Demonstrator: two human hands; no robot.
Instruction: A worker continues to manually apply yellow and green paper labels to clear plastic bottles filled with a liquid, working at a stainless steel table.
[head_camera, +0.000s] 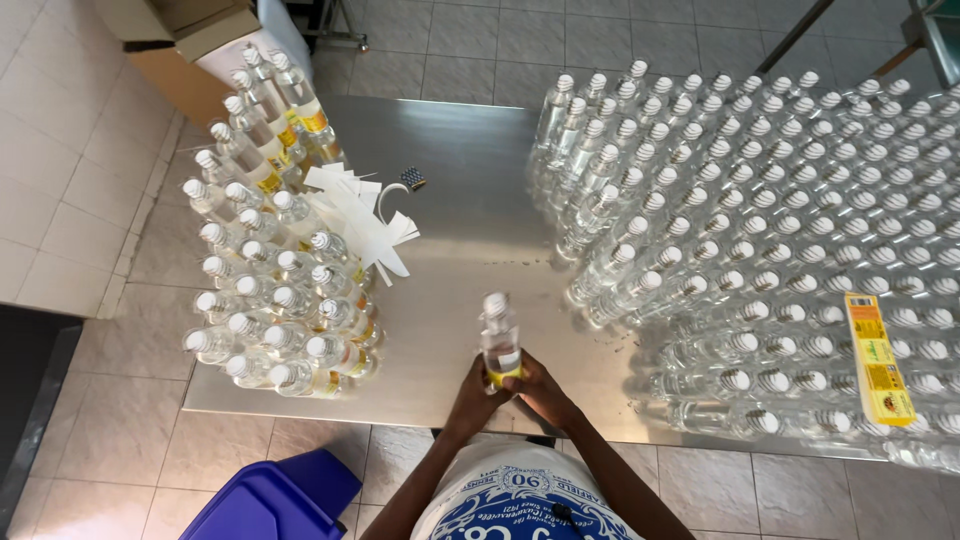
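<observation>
Head view: I see both hands wrapped around one clear bottle (499, 343) at the near edge of the steel table (470, 190). Left hand (472, 398) grips its lower body from the left, right hand (541, 390) closes on it from the right, over a yellow label. Bottle upright, white cap on top. Labelled bottles (270, 260) stand bunched on the left side, white paper strips (362, 222) just beside them. Unlabelled bottles (780, 230) fill the right side. A yellow label sheet (877, 358) lies on top of those. Blue bin (275, 498) on the floor, lower left.
</observation>
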